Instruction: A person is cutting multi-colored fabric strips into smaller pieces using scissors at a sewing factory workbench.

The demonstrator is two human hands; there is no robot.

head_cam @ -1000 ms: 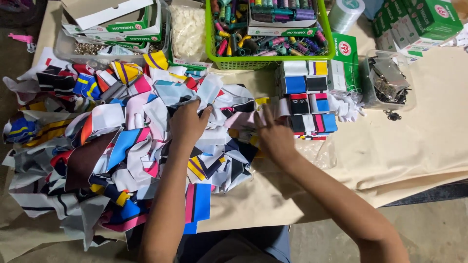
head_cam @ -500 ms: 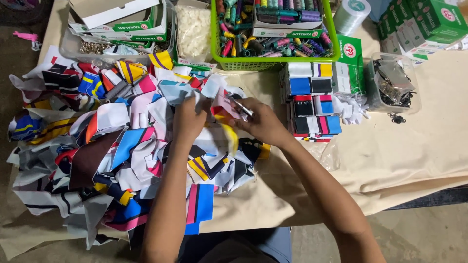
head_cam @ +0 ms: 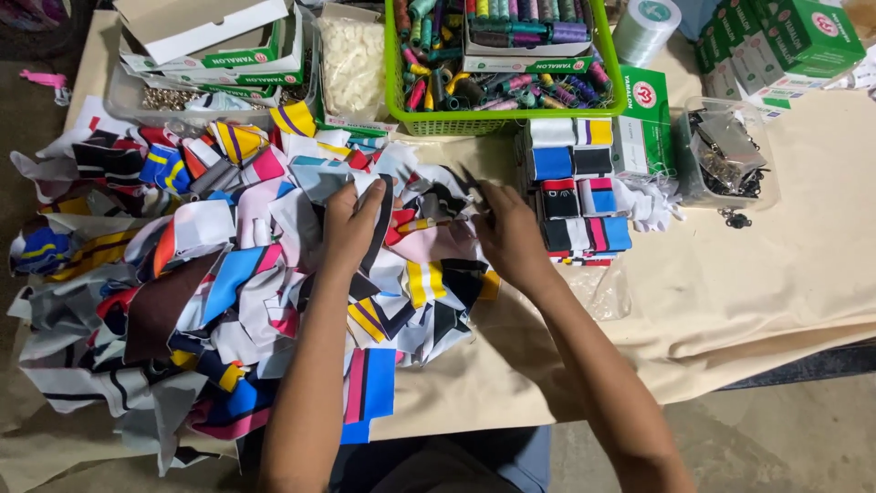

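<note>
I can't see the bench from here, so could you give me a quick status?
Left hand and right hand both on fabric scraps. Sorted stack beside right hand. Nothing blocking.

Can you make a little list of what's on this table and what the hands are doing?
Left hand: resting on the pile of colourful fabric scraps
Right hand: pinching a pink scrap at the pile's edge
Stacked pieces: sorted beside the right hand
Green basket: holds thread spools
Clear tub: holds metal clips
Table cover: beige cloth
</note>
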